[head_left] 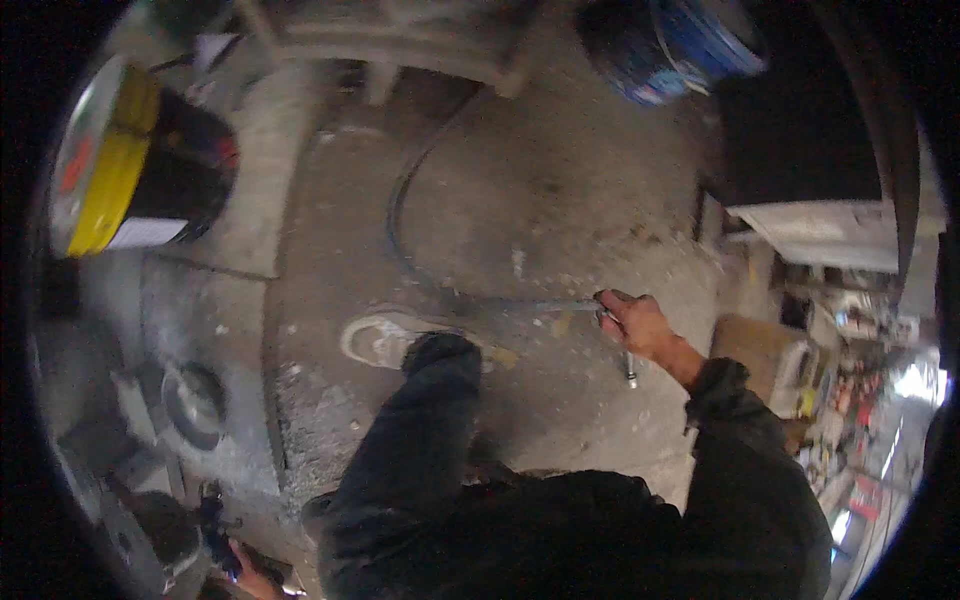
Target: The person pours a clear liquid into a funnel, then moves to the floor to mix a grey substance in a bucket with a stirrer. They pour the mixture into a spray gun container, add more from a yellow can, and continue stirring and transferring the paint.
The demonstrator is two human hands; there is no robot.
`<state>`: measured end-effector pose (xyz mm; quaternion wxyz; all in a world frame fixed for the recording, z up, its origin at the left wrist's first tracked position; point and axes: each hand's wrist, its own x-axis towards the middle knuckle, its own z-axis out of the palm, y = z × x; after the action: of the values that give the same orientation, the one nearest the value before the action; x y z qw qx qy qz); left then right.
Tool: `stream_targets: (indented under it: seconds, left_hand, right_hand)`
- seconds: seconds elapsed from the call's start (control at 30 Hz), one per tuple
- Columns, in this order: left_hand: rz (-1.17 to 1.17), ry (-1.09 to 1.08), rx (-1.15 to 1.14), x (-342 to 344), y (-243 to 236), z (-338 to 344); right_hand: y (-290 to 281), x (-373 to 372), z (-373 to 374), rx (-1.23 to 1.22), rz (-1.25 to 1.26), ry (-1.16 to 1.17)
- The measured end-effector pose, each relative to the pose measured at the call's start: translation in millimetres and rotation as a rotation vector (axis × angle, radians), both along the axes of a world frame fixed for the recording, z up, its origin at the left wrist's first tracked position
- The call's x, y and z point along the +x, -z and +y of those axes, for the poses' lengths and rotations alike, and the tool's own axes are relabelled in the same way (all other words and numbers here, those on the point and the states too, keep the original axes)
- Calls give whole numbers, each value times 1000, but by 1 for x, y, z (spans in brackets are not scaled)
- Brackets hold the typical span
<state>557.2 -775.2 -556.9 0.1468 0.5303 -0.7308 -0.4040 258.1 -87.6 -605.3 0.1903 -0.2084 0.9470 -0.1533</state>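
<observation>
Fingers of my right hand [640, 325] are clamped round the end of a dark hose [410, 190] — it arcs away across the dusty concrete floor [540, 200] toward the blue bucket [690, 40]. A metal fitting [630, 372] hangs just below the fist. My shoe [385, 340] is planted beside the hose run. Left hand [250, 578] sits at the lower edge, closed on a dark tool [212, 525]; grip detail is blurred. Looks like the hose is mid-pull; next move needs a steady draw without snagging.

Yellow-lidded black bucket [140, 170] upper left, blue bucket [680, 45] at top, dusty concrete floor [540, 200], cardboard box [760, 350] right
</observation>
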Motion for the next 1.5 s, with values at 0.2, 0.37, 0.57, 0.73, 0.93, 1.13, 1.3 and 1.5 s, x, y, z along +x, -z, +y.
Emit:
stream_targets:
  seconds: [0.2,0.37,0.57,0.73,0.93,1.13,1.3,1.5]
  left_hand:
    - [158,-191,115,39,-7,35]
    - [87,-286,220,88,21,51]
    - [298,-353,308,79,35,76]
    - [312,-355,221,51,29,87]
    - [127,-199,285,7,19,93]
    - [267,132,3,-111,24,105]
    - [680,171,-107,-207,53,114]
    - [269,-356,-364,-213,114,116]
  right_hand:
    - [-128,-107,-164,-351,30,-31]
    - [-142,-138,-272,-984,-244,355]
    - [-49,-107,-346,-1495,-603,717]
    - [50,-28,-344,-1316,-881,1074]
    - [98,-54,-323,-405,-1312,733]
    - [-31,-32,-451,-384,-1046,-446]
    - [-13,-26,-543,-765,-849,-346]
    - [-7,-89,-546,-926,-766,-127]
